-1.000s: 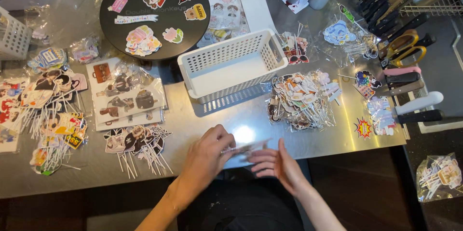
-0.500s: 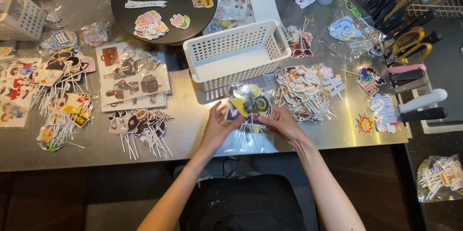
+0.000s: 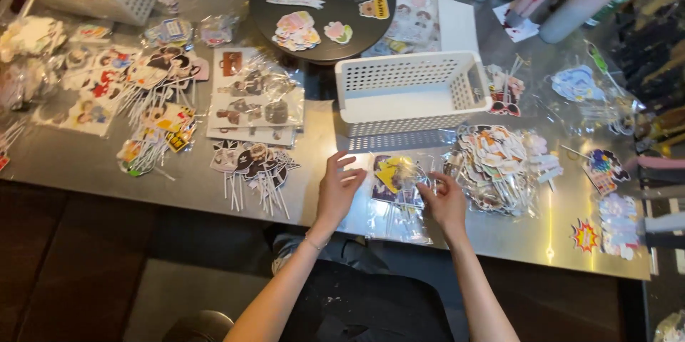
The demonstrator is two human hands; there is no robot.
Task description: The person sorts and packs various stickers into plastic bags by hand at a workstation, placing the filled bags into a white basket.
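The person seems to be packing or sorting a clear cellophane packet of cut-out picture toppers (image 3: 396, 179), which lies flat on the metal counter (image 3: 200, 185), just in front of the white perforated basket (image 3: 407, 92). The left hand (image 3: 337, 188) is open, with the fingers spread and the tips close to the packet's left edge. The right hand (image 3: 446, 203) pinches the packet's right edge with curled fingers. The packet's long axis runs away from the person toward the basket; I cannot tell where its opening is. A big pile of toppers (image 3: 496, 167) lies just beside the right hand. The next move probably needs both hands gripping the thin film carefully.
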